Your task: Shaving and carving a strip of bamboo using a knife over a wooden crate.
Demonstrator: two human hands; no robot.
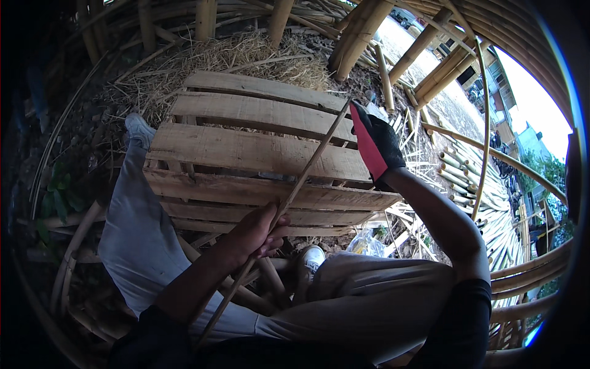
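Observation:
A long, thin bamboo strip (314, 161) slants from near my body, low in the view, up to the right over a wooden slatted table (246, 147). My bare left hand (263, 230) is closed around the strip at the table's near edge. On my right hand (376, 140) is a black and pinkish-red glove. Its fingertips meet the far end of the strip and appear to pinch it, though the thumb is mostly hidden. The slats of the table have gaps between them, with no other piece lying on top.
My legs in grey trousers (144, 227) spread around the table. Cut bamboo poles (458, 175) lie piled at right, beside pale split strips. Straw (246, 58) and upright bamboo posts (359, 37) stand beyond the table. A clear plastic bag (365, 243) lies below its right corner.

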